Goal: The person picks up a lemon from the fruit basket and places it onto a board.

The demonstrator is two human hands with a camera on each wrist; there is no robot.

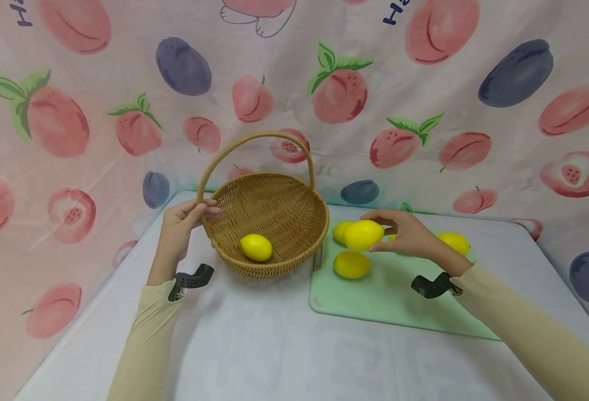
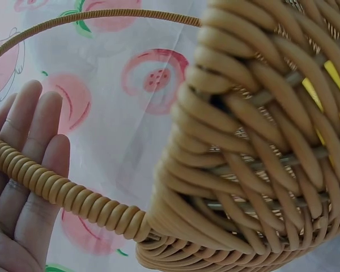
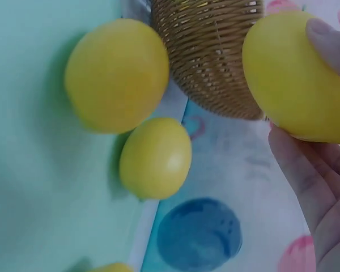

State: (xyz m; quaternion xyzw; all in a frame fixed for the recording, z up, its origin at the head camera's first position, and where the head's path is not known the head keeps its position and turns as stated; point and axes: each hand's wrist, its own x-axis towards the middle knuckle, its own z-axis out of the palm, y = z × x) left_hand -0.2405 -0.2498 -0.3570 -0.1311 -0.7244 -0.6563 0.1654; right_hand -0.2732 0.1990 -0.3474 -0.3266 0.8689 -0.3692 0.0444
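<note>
A wicker basket (image 1: 266, 223) with a tall arched handle stands on the table, tipped so its inside faces me, and one lemon (image 1: 256, 247) lies in it. My left hand (image 1: 186, 220) holds the basket's handle (image 2: 82, 204) low on its left side, fingers behind it. Between the thumb and fingers of my right hand (image 1: 407, 234), a yellow lemon (image 3: 300, 76) is held above the green cutting board (image 1: 374, 303). Two more lemons lie close by on the board: one in front (image 1: 352, 264), the other partly hidden behind the held one (image 3: 156, 158).
Another lemon (image 1: 453, 243) sits at the right of the board, partly covered by my right wrist. A bit of yellow shows behind my right hand. The white-covered table (image 1: 254, 340) meets a fruit-printed cloth (image 1: 284, 67) at the back.
</note>
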